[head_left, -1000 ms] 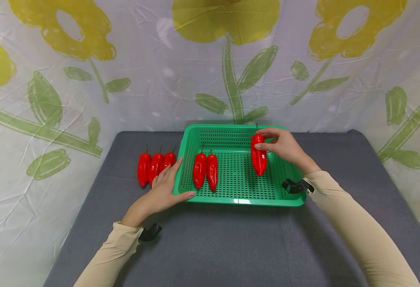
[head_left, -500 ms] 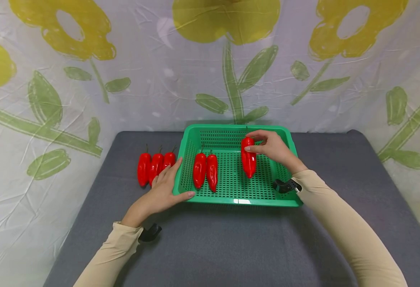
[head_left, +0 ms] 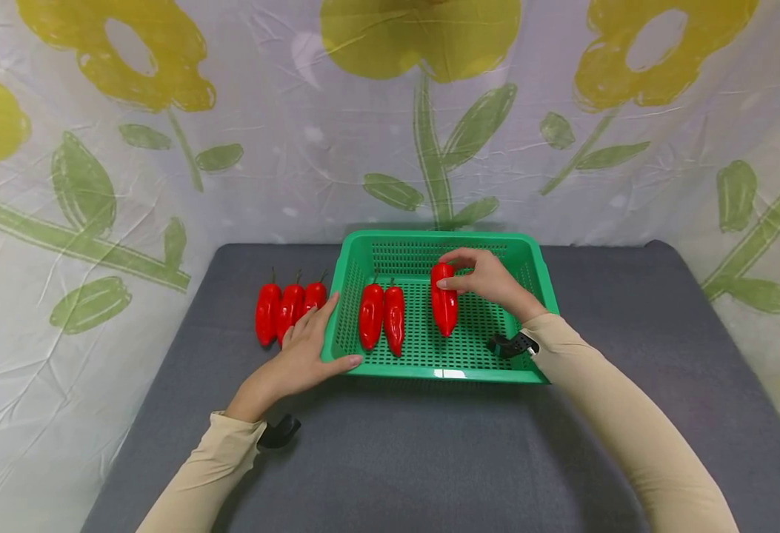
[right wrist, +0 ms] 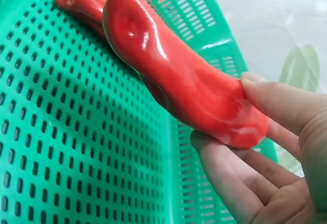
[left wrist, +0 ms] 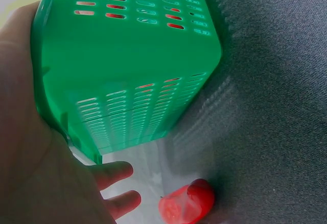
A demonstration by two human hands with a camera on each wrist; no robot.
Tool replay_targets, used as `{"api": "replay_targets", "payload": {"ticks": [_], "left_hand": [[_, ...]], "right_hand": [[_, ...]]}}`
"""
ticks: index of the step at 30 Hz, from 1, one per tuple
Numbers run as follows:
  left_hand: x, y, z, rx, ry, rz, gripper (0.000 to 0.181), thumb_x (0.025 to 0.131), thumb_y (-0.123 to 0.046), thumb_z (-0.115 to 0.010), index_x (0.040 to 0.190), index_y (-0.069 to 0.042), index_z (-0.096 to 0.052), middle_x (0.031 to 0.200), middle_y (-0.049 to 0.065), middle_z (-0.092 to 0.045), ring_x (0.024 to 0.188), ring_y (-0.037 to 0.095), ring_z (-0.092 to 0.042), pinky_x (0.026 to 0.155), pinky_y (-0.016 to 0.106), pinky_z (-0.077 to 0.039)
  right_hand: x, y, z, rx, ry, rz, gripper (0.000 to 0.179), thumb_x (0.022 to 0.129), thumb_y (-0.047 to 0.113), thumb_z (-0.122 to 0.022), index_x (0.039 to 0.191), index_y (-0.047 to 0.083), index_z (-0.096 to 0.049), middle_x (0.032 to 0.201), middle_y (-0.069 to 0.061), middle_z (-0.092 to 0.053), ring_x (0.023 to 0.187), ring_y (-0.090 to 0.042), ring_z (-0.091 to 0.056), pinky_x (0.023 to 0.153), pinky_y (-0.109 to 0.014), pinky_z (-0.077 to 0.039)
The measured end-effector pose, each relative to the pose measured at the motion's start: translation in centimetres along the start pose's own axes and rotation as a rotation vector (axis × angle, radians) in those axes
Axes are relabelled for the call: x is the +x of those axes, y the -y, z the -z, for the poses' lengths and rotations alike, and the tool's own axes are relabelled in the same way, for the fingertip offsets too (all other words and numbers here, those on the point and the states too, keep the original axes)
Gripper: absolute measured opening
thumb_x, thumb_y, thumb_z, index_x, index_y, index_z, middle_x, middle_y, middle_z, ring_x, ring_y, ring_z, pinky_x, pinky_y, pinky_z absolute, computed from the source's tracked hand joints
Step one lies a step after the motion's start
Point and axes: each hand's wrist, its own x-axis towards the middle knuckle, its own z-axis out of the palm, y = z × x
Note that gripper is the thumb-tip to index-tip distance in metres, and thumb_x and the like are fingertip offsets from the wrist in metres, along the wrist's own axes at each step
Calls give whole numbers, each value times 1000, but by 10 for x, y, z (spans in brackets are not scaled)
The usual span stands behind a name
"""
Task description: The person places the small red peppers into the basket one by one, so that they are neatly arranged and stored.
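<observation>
My right hand [head_left: 486,280] pinches a glossy red chili pepper [head_left: 443,300] by its stem end, thumb on one side and fingers on the other. In the right wrist view this pepper [right wrist: 173,70] hangs tip-down above the slotted floor of a green plastic basket [head_left: 496,376]. Two more red peppers [head_left: 371,318] lie side by side on the basket's left part. My left hand [head_left: 299,363] rests on the basket's front left corner, fingers extended along the left side and thumb at the front rim. Left of it, three red peppers [head_left: 268,314] lie on the table, one partly hidden behind the fingers.
The basket stands on a dark grey cloth-covered table [head_left: 416,459], near its back edge. A white curtain [head_left: 263,148] printed with yellow flowers hangs behind and at the sides. A black wrist strap [head_left: 279,431] sits at each sleeve cuff.
My right hand has carried its chili pepper leftward across the basket and slightly toward the front, closer to the two peppers inside. The left hand has stayed in place.
</observation>
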Motion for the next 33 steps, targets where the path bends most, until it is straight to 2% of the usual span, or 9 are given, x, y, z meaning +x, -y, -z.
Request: {"api": "replay_targets", "payload": {"ticks": [6,11,19,27,33], "left_hand": [[0,0,0,0,3,4,110,81,-67,-66,158,-36,7,168,5,-11,153,39,-11,114,74,-13],[1,1,0,2,4,8,110,81,-67,-66,158,-36,7,167,5,-12,153,39,-11,114,74,-13],[1,2,0,7,0,11,110,81,-67,-66,158,-37,7,167,4,-12,153,38,-11,114,74,-13],[1,1,0,9,-2,11,110,82,-66,-66,158,-36,8,168,5,-12,153,39,-11,114,74,-14],[0,0,0,4,-2,14,110,82,-67,-66,158,-37,8,168,5,-11,153,39,-10,114,74,-13]], "right_hand": [[7,-4,-10,5,32,6,48,89,22,-74,133,11,-58,130,-17,-60,93,-26,-70,82,-39,-61],[11,-5,-16,-3,44,-4,46,89,18,-74,132,11,-58,130,-17,-61,88,-25,-71,81,-41,-61],[17,-7,-27,-42,84,2,45,89,17,-74,131,8,-59,130,-21,-60,98,-29,-70,79,-38,-61],[23,-10,-34,-14,97,-20,47,88,18,-75,131,9,-59,128,-20,-61,95,-27,-70,75,-37,-62],[25,-12,-37,12,102,-37,48,88,17,-76,132,8,-58,126,-21,-62,95,-28,-70,81,-44,-61]]}}
